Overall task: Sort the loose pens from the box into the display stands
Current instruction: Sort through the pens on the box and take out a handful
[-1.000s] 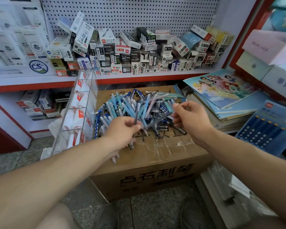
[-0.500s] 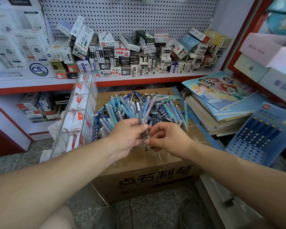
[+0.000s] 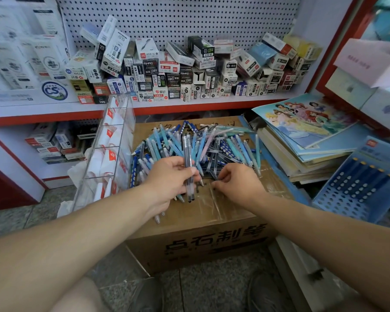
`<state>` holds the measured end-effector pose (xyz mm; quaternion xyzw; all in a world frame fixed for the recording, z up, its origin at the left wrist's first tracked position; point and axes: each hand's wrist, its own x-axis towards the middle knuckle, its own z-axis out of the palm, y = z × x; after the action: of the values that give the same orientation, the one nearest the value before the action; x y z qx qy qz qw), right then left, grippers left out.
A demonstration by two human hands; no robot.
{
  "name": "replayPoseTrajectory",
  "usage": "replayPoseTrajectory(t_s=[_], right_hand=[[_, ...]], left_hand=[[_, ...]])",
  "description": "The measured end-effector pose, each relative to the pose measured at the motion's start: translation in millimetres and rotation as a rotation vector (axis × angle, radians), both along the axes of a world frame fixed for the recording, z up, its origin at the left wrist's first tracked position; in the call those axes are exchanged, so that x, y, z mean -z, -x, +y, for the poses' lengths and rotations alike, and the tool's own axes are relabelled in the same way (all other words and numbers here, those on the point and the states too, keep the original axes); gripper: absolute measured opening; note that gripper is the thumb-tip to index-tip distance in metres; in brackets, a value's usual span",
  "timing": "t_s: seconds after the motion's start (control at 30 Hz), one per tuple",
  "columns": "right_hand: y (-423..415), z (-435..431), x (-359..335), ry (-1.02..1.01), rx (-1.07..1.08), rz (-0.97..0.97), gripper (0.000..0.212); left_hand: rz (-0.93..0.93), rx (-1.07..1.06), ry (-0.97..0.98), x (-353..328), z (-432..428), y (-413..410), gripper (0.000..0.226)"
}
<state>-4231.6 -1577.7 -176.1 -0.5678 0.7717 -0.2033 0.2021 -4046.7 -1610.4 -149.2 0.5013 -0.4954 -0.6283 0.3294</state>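
Matt cardboard box (image 3: 196, 230), glossy tape; pens (image 3: 198, 145) seemingly plastic; clear acrylic stand (image 3: 109, 149).

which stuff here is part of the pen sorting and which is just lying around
Job: pen pile, box, clear stand, left hand holding pen bunch, right hand at the pile.
Lying about: shelf cartons, books, blue tray.

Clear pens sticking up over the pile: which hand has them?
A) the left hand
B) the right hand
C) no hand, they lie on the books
A: the left hand grips the clear pens upright above the cardboard box, while the right hand reaches low at the edge of the pen pile.
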Motion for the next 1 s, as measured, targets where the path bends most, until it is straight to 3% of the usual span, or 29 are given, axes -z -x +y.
replayPoseTrajectory(t_s=[0.3, 0.57, 0.7, 0.87, 1.0], right_hand=[[16.8, 26.7, -19.5, 0.110, 0.040, -0.046, 0.009], [29.6, 48.1, -51.4, 0.407, 0.073, -0.282, 0.008], [27.5, 46.6, -59.9, 0.381, 0.061, -0.380, 0.011], [19.2, 34.3, -53.0, 0.312, 0.062, -0.480, 0.013], [12.2, 20.7, -40.9, 0.236, 0.090, -0.664, 0.026]], left_hand=[[-0.031, 0.048, 0.017, -1.7, 2.9, -0.8, 0.013], [-0.131, 0.127, 0.120, -5.0, 7.2, 11.1, 0.016], [-0.182, 0.161, 0.169, -9.6, 11.1, 22.1, 0.017], [-0.176, 0.380, 0.106, -12.4, 21.0, 23.1, 0.018], [-0.174, 0.349, 0.038, -8.8, 19.7, 15.6, 0.021]])
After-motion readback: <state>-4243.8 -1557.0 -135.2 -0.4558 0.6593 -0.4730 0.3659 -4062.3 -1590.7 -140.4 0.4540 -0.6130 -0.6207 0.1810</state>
